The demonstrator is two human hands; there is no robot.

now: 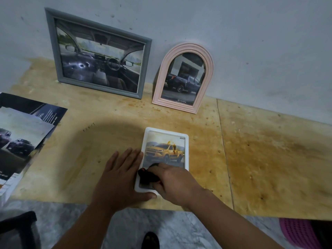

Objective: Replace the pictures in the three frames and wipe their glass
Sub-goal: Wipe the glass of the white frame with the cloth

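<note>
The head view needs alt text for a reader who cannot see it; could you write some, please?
A right hand wipes a dark cloth over a white frame lying flat on a wooden table, while the left hand steadies its edge. A grey frame and a pink arched frame lean against the wall behind.

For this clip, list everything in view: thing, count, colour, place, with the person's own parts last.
Rectangular wooden frame: 1, grey, leaning on wall, back left.
Arched frame: 1, pink, leaning on wall, centre back.
Rounded rectangular frame: 1, white, flat on table, yellow truck picture inside.
Cloth: 1, black with red, on white frame's glass.
Loose car prints: several, dark, table's left edge.
Plywood table: 1, tan, stained.
Plastic basket: 1, pink, floor, lower right.
Left hand: flat beside white frame.
Right hand: grips cloth.
</note>
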